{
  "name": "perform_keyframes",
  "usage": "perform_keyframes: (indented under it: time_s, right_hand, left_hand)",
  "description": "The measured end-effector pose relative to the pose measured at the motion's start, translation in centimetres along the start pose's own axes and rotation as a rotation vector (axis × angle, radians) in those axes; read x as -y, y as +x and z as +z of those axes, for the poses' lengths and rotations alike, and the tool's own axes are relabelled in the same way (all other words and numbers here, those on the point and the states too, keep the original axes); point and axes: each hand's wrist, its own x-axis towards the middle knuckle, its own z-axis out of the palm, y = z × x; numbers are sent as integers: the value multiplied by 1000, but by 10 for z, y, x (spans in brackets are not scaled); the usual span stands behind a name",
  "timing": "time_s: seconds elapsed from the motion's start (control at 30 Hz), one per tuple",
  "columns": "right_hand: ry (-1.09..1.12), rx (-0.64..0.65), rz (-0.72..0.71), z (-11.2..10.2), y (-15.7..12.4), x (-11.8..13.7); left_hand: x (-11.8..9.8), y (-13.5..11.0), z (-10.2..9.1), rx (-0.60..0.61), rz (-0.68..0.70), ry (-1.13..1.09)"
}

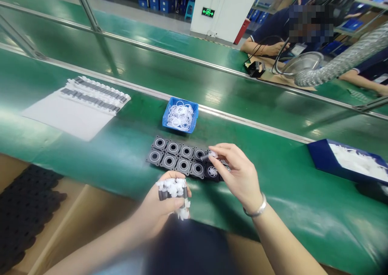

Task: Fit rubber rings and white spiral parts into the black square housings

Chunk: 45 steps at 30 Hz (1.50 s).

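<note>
From here, the right grip (241, 177) pinches one white-and-grey impeller (205, 156) at its fingertips, over the black square housings (184, 165); the left grip (154, 206) clutches a bunch of impellers (173, 188).

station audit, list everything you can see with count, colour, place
Bench: one, green, across view
Open bin: one, blue, centre
Rings: many, white, inside it
Square plates: at least ten, black, near bin
Swirl wheel: one, white, on a plate
Sheet: one, white, left
Part rows: two, white/grey, on sheet
Box: one, dark blue, right
Dark pieces: many, black, lower left
Exit sign: one, green, top centre
Hose: one, silver, upper right
People: at least two, dark sleeves, upper right
Bracelet: one, silver, right wrist
Left hand: one, centre, holding white/grey parts
Right hand: one, over plates, pinching one part
</note>
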Motion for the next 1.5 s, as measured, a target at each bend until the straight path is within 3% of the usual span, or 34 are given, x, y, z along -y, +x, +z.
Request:
perform_keyframes:
  time_s: [0.13,0.23,0.33,0.43,0.67,0.77,0.97,1.13,1.33,1.5]
  right_hand:
    - [-214,113,-166,14,13,-20]
    - [-309,218,-227,10,15,-10]
    - [-183,272,-224,0,5,20]
    - [62,419,-233,6,-19,46]
    - [56,258,-289,36,-60,42]
    - [85,238,-314,31,-59,43]
    - [135,172,-178,7,-47,56]
    - [-115,37,-125,-8,-30,36]
    - [-275,181,-237,2,-15,3]
    - [-255,355,-257,-4,-6,16]
  left_hand:
    - [0,-3,0,3,-21,-29]
    - [0,-5,-2,-37,-18,-59]
    - [0,-5,-2,-94,-2,-110]
    - [0,-5,2,-127,-10,-180]
    - [3,-4,2,-145,-6,-179]
    - [4,-5,2,-147,11,-160]
    - [1,-7,7,-171,56,-127]
    - [-2,-9,1,-221,78,-72]
    - [-3,-13,-6,-194,39,-69]
    - [-4,-14,-7,-186,39,-77]
